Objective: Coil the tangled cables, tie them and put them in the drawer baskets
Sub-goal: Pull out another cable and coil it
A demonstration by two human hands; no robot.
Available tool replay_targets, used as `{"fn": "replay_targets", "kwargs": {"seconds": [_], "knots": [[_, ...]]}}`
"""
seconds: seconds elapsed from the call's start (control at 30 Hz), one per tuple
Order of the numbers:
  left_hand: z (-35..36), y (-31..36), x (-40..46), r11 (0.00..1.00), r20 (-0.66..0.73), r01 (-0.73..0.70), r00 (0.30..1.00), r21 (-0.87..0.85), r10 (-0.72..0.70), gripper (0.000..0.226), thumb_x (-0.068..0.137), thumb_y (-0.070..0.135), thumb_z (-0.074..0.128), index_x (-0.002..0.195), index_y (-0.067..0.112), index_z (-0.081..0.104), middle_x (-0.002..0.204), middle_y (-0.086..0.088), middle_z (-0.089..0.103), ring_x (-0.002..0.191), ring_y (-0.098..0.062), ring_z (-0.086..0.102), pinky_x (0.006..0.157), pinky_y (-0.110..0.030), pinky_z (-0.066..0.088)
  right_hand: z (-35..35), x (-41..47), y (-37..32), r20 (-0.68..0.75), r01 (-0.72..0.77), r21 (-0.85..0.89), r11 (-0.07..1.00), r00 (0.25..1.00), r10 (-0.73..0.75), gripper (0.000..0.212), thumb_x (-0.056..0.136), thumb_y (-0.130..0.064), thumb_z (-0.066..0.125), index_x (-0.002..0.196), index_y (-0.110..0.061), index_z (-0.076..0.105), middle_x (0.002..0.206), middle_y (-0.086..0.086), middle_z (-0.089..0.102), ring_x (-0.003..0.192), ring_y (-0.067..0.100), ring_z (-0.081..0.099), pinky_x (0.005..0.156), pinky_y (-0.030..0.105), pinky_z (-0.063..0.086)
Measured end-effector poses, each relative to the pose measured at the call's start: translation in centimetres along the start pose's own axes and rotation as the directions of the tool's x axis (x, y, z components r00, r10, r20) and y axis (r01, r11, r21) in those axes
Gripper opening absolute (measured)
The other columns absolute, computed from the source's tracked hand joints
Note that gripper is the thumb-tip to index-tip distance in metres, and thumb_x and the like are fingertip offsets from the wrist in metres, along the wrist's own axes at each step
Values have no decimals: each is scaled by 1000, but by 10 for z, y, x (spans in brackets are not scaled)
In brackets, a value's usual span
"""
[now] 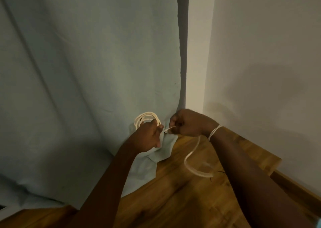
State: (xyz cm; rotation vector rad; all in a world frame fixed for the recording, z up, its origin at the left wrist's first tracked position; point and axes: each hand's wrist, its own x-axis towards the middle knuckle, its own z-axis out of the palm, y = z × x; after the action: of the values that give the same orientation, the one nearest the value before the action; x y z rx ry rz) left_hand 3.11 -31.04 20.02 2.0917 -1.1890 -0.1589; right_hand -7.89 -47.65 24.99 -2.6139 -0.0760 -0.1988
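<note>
A white cable is wound into a small coil [145, 118] that my left hand [149, 137] grips from below, held up in front of a pale blue curtain. My right hand [189, 123] is closed in a fist and pinches a short stretch of the same cable, pulled taut between the two hands. More of the cable wraps around my right wrist [214, 131]. From there a loose tail [192, 160] hangs down in a curve above the wooden floor. No drawer or basket is in view.
The pale blue curtain [83, 81] fills the left and pools on the wooden floor [173, 193]. A white wall [264, 62] forms a corner on the right, with a wooden skirting board [295, 189] along its base.
</note>
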Motion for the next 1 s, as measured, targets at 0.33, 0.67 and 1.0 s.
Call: {"fn": "replay_targets", "kwargs": {"seconds": [0.33, 0.67, 1.0], "knots": [[-17, 22, -12, -174, 131, 222, 897, -959, 421, 40, 104, 27, 34, 89, 0, 59, 39, -3, 47, 34, -12, 47, 117, -46, 28, 26, 1, 25, -276, 143, 546, 825, 961, 15, 16, 94, -9, 66, 105, 3, 67, 91, 18, 70, 78, 23, 70, 76, 55, 60], [-19, 38, 2, 253, -256, -256, 966, -933, 33, 40, 105, 33, 28, 100, 14, 63, 140, -14, 53, 132, -25, 49, 109, -47, 34, 36, 1, 6, 501, -250, 639, 727, 853, -147, 13, 94, -17, 58, 98, -7, 67, 87, 15, 72, 77, 26, 71, 79, 39, 60], [8, 12, -5, 980, -133, -201, 971, 10, 200, 18, 102, 29, 43, 93, 14, 45, 75, -2, 52, 67, -12, 55, 61, -36, 50, -31, -3, 14, 697, -356, 548, 757, 695, -177, 31, 108, -5, 32, 121, 4, 58, 75, 14, 75, 67, 25, 74, 82, 69, 53]]}}
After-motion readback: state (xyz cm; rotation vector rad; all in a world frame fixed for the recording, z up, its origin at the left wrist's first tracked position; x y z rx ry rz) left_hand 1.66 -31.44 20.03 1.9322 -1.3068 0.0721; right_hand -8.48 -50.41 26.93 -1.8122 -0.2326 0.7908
